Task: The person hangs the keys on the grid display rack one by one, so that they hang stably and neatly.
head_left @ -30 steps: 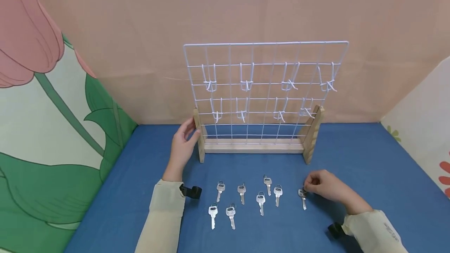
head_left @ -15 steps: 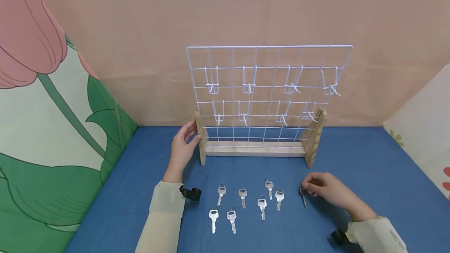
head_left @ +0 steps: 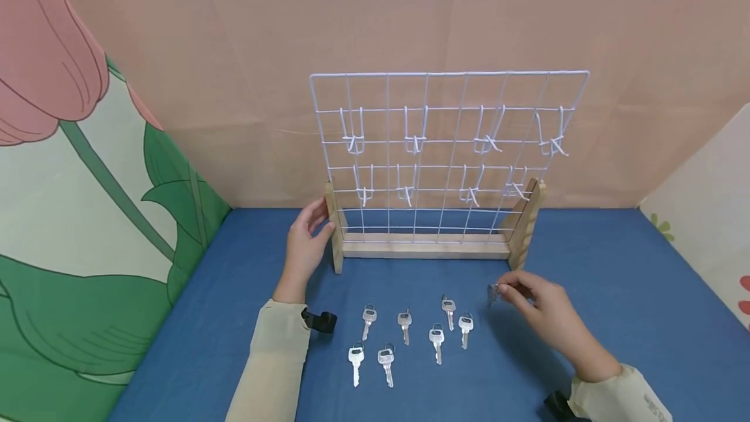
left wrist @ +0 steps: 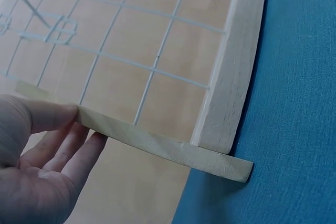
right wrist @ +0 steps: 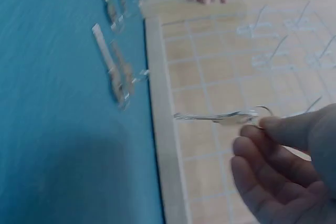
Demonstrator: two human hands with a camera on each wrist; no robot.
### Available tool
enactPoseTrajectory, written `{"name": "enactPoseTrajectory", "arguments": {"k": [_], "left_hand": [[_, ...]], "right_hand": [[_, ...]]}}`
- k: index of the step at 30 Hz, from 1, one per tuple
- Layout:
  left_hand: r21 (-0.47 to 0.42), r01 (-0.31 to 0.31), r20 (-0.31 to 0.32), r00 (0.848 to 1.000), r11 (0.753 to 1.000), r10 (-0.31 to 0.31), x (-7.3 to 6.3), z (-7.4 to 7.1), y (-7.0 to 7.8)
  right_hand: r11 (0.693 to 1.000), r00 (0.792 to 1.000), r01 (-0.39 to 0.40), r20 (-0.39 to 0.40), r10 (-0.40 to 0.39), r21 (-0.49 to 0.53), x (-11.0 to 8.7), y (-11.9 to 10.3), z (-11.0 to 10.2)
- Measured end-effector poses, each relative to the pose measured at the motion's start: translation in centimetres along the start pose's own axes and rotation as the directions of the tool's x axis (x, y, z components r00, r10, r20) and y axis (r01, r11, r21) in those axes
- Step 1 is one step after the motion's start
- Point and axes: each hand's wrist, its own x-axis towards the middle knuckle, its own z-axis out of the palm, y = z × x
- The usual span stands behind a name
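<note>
A white wire rack with a wooden stand rises at the back of the blue cloth, several white hooks on its grid. My left hand holds the stand's left wooden side between thumb and fingers. In my right hand a silver key is pinched by its ring, lifted off the cloth in front of the stand's right end. Several other silver keys, each with a small ring, lie apart on the cloth before the rack.
Blue cloth covers the table. A beige backdrop stands behind the rack. A flower-patterned panel borders the left side, and a pale panel the right. Dark wrist straps sit at both cuffs.
My right hand has picked the rightmost key up off the cloth and raised it slightly forward and left. The left hand keeps its hold on the stand.
</note>
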Motion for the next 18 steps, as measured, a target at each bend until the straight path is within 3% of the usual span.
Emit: {"name": "enactPoseTrajectory", "arguments": {"k": [3, 6, 14, 18], "left_hand": [[0.001, 0.0, -0.005, 1.0, 1.0, 0.0, -0.1, 0.0, 0.1], [0.005, 0.005, -0.008, 1.0, 1.0, -0.005, -0.1, 0.0, 0.3], [0.025, -0.001, -0.015, 1.0, 1.0, 0.001, -0.2, 0.1, 0.4], [0.027, -0.001, -0.009, 1.0, 1.0, 0.002, -0.3, 0.1, 0.5]], "right_hand": [[0.999, 0.992, 0.034, -0.126, -0.028, 0.04, 0.2, -1.0, -0.5], [0.995, 0.965, 0.067, -0.257, -0.044, 0.08, 1.0, -2.0, -1.6], [0.988, 0.873, 0.055, -0.487, 0.024, 0.147, 4.4, -4.3, -5.9], [0.981, 0.806, 0.109, -0.592, 0.007, 0.16, 6.3, -4.8, -7.9]]}}
